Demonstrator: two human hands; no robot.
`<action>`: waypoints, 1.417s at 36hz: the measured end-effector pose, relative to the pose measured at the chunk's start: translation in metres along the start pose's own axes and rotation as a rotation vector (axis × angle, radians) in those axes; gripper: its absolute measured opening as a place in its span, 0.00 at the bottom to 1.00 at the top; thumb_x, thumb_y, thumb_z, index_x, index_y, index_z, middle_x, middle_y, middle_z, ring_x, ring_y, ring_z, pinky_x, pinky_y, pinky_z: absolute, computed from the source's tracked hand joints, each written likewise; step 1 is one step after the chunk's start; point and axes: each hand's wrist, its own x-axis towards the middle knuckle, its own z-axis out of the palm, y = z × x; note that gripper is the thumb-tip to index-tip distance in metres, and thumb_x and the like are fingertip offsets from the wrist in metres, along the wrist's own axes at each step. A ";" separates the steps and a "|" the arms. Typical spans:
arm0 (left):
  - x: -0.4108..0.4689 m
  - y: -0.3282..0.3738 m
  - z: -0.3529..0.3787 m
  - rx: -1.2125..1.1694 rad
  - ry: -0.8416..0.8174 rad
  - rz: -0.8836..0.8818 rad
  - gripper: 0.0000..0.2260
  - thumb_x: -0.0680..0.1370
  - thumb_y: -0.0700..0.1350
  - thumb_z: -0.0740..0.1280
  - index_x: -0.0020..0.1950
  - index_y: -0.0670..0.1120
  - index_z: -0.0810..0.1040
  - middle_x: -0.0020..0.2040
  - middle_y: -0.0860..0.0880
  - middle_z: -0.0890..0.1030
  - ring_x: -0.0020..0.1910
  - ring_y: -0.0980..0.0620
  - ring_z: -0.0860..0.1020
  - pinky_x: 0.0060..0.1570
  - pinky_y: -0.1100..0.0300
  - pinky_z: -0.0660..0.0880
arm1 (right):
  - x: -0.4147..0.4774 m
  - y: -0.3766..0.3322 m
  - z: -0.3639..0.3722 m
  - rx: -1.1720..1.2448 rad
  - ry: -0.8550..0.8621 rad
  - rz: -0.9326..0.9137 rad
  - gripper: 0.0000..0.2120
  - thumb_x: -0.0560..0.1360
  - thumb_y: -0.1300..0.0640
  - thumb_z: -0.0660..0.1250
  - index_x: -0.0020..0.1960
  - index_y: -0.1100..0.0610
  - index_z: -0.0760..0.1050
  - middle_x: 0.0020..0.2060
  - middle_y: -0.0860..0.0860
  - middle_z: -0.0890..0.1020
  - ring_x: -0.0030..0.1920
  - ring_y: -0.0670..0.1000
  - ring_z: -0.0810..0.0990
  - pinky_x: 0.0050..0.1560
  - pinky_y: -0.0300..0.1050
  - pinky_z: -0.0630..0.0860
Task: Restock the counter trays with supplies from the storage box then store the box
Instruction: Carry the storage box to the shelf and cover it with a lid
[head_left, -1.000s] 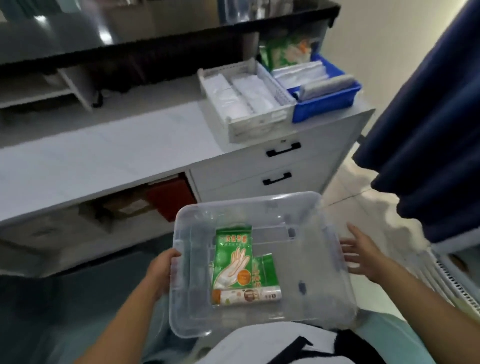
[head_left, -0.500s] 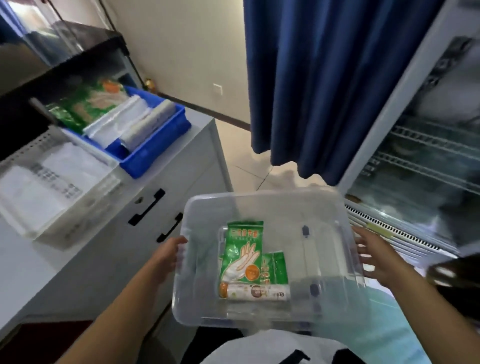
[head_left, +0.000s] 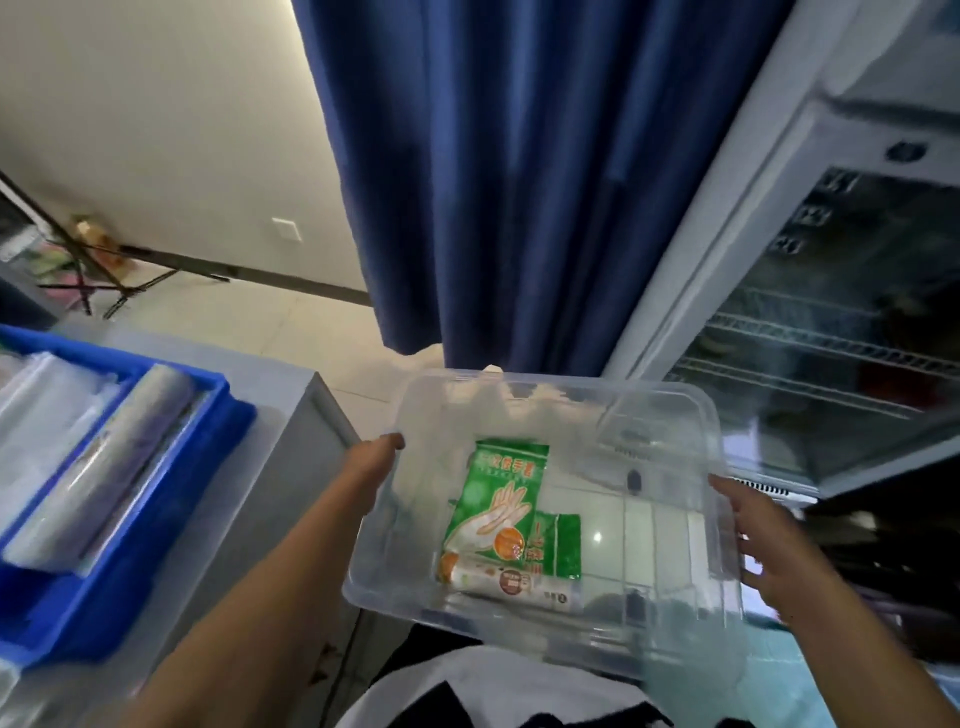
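Counter (head_left: 291, 410) shifted left, hands (head_left: 371, 462) (head_left: 763, 540) hold storage box (head_left: 571, 383) sides, open floor (head_left: 249, 322) ahead

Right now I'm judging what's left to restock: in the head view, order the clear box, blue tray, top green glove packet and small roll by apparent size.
1. clear box
2. blue tray, cropped by the frame, so unsure against the box
3. top green glove packet
4. small roll
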 end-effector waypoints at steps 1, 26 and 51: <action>0.008 0.018 0.000 0.006 -0.008 0.019 0.21 0.77 0.46 0.67 0.66 0.35 0.74 0.64 0.36 0.76 0.61 0.36 0.75 0.57 0.47 0.74 | 0.003 -0.006 0.006 0.008 0.025 -0.013 0.15 0.75 0.47 0.69 0.57 0.55 0.76 0.41 0.54 0.76 0.37 0.52 0.72 0.39 0.45 0.68; 0.228 0.274 -0.095 -0.109 0.121 -0.043 0.18 0.72 0.52 0.69 0.55 0.41 0.76 0.49 0.42 0.76 0.39 0.47 0.73 0.36 0.59 0.68 | 0.173 -0.271 0.232 0.024 -0.180 -0.138 0.12 0.74 0.48 0.69 0.53 0.54 0.80 0.45 0.54 0.84 0.42 0.55 0.82 0.36 0.44 0.73; 0.328 0.295 -0.292 -0.587 0.694 -0.243 0.15 0.74 0.45 0.71 0.56 0.38 0.79 0.41 0.42 0.74 0.37 0.46 0.71 0.38 0.56 0.69 | 0.227 -0.531 0.740 -0.655 -0.654 -0.477 0.27 0.74 0.48 0.71 0.66 0.62 0.73 0.54 0.56 0.77 0.51 0.57 0.75 0.53 0.51 0.72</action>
